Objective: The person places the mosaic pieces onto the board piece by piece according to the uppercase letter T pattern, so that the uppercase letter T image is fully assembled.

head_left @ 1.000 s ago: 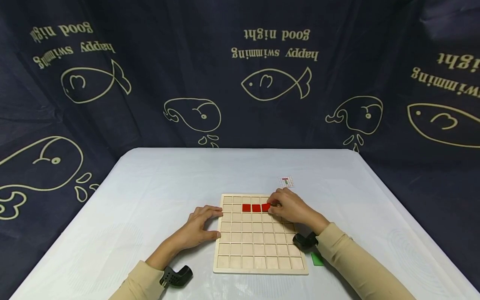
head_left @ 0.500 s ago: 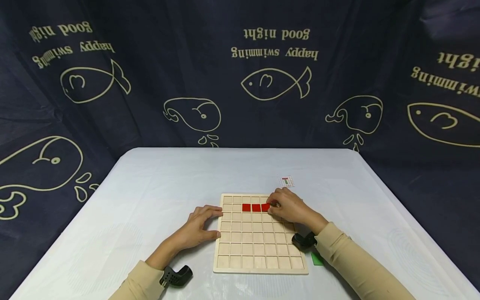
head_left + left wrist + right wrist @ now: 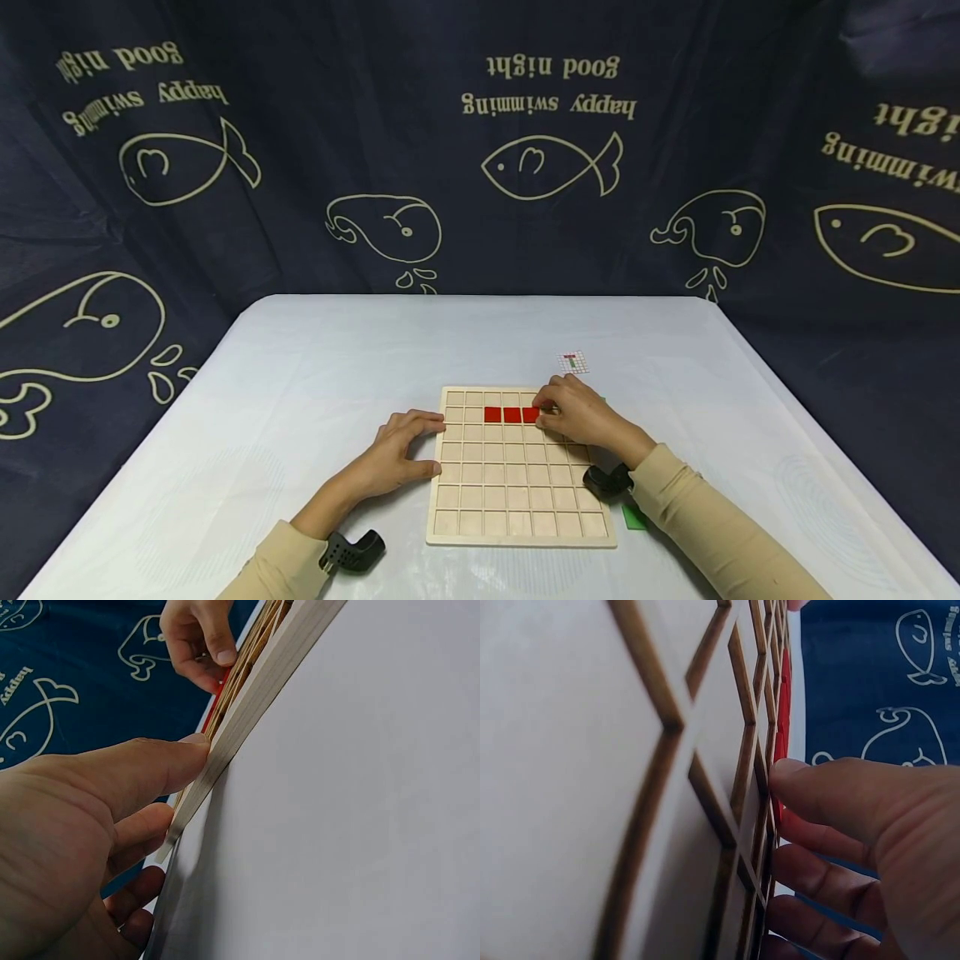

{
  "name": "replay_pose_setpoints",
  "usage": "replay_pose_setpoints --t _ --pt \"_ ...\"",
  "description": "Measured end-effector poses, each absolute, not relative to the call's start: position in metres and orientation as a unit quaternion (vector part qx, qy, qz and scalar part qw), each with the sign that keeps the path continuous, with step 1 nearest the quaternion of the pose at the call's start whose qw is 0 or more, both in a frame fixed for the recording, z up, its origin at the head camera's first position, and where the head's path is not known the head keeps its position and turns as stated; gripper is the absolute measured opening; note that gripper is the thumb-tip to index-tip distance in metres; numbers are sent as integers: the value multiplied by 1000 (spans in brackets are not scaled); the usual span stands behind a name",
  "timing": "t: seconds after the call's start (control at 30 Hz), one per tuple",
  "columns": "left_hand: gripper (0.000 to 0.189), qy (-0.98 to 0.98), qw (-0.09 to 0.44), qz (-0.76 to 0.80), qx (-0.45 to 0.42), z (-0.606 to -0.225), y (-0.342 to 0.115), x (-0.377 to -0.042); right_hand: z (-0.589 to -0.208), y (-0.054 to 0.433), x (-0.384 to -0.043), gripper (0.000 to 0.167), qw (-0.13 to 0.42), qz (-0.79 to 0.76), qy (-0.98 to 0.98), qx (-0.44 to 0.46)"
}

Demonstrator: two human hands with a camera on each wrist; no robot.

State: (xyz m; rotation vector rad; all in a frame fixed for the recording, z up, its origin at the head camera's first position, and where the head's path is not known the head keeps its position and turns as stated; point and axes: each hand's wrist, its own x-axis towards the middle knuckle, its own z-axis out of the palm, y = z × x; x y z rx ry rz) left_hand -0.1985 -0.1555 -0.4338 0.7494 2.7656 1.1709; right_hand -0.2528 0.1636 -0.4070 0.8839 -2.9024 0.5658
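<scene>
A square wooden grid board (image 3: 495, 476) lies on the white table. Two red square tiles (image 3: 502, 415) sit side by side in its second row from the far side. Beside them, in the same row, is a third red tile (image 3: 530, 415), its right edge pinched between the thumb and fingers of my right hand (image 3: 581, 417). In the right wrist view the thumb (image 3: 791, 776) overlaps the red strip at board level. My left hand (image 3: 397, 454) rests along the board's left edge, thumb and fingertips spread and touching the rim (image 3: 247, 705).
A small printed card (image 3: 573, 362) with a red and green grid pattern lies beyond the board. Close to the board's near right corner is a green piece (image 3: 634, 517), partly hidden under the right forearm. A dark cloth (image 3: 480, 250) hangs behind the table.
The third red tile, slightly skewed a second ago, now lies level and in line with the other two. Both hands have hardly moved.
</scene>
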Motion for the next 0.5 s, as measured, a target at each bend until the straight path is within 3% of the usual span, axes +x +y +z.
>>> replay_pose_setpoints --t 0.5 --pt "52 892 19 377 249 -433 -156 -198 -404 170 -248 24 34 197 -939 279"
